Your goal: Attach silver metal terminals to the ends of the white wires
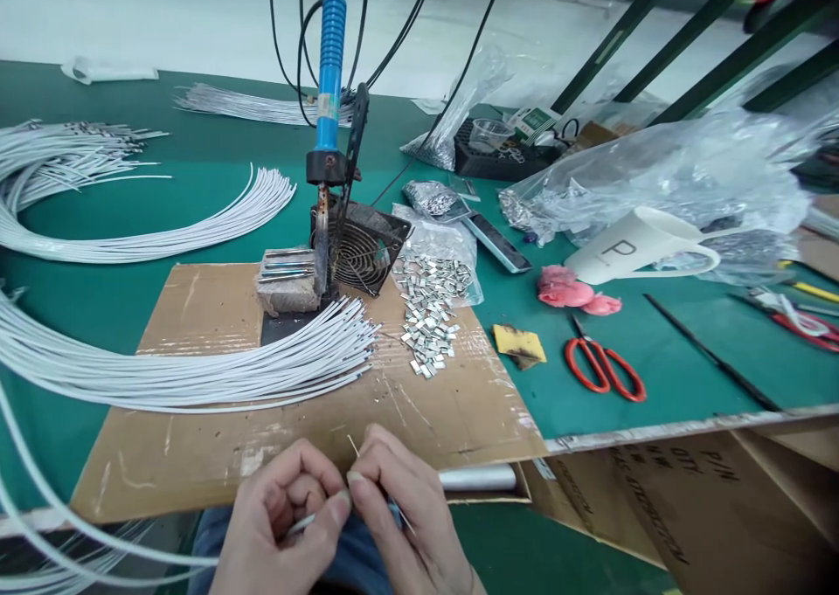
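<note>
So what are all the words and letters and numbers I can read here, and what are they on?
"P" on the white mug
"P/N" on the cardboard box at the lower right
"QTY" on that same box
Too unclear to read: the big dark line of print on that box, the label on the blue handle, and the print on the green-and-white card.

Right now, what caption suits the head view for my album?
Left hand on a white cable, right hand pinching a thin piece, before bundled white cables and small metal pieces.
</note>
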### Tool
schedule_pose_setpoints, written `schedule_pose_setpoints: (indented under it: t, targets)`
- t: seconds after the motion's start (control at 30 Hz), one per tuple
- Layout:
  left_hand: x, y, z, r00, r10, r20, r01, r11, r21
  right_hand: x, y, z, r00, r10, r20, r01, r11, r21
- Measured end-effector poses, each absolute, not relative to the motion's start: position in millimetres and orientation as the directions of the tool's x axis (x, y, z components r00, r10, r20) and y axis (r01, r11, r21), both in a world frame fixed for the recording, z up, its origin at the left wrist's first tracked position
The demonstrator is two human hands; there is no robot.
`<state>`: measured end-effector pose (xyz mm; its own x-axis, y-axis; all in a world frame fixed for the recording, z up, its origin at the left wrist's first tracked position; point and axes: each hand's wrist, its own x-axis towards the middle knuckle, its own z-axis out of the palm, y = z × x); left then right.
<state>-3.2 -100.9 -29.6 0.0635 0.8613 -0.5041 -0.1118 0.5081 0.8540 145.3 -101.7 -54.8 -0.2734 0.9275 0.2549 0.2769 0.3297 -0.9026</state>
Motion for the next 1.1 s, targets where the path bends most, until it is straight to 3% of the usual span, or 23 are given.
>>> schedule_pose_setpoints:
  t: [0.07, 0.23, 0.3, 0.47, 0.67, 0.77, 0.9, 1.1]
  targets:
    - [-3.9, -97.0, -28.8, 0.055, 0.859, -0.509, -0.114, 0.512, 0.851, 148.1, -98.0, -54.5, -0.246, 0.934, 0.259, 0.264, 0.321, -0.910]
    - [-20.4, -74.5, -16.2, -0.121, 0.848, -0.516, -0.141, 0.500, 0.855, 194.7, -73.0, -50.0, 0.185, 0.955, 0.230, 0.497, 0.111, -0.861]
    - [-32.6, -61.5, -11.3, -0.176, 0.829, -0.531, -0.196, 0.499, 0.844, 220.8, -60.1, -49.0, 0.267, 0.935, 0.235, 0.567, 0.045, -0.823]
    - [-48.9, -31.5, -5.4, -0.225, 0.836, -0.500, -0.239, 0.450, 0.861, 253.7, -37.2, -47.4, 0.169, 0.962, 0.213, 0.679, 0.043, -0.733]
    - [-31.0, -10.0, -2.6, -0.246, 0.869, -0.430, -0.087, 0.422, 0.902, 256.2, -26.0, -46.0, -0.062, 0.972, 0.229, 0.762, 0.194, -0.618]
    - [-26.2, -5.9, -4.2, -0.228, 0.867, -0.442, -0.052, 0.443, 0.895, 264.1, -27.8, -54.9, -0.067, 0.970, 0.232, 0.813, 0.188, -0.551]
    - [-25.7, -3.6, -3.9, -0.236, 0.862, -0.449, -0.044, 0.452, 0.891, 273.7, -34.5, -63.0, 0.104, 0.991, 0.087, 0.756, -0.022, -0.654]
    - [-27.6, -3.3, -2.0, -0.170, 0.862, -0.478, -0.071, 0.473, 0.878, 232.7, -32.5, -41.3, 0.288, 0.957, -0.042, 0.433, -0.169, -0.885]
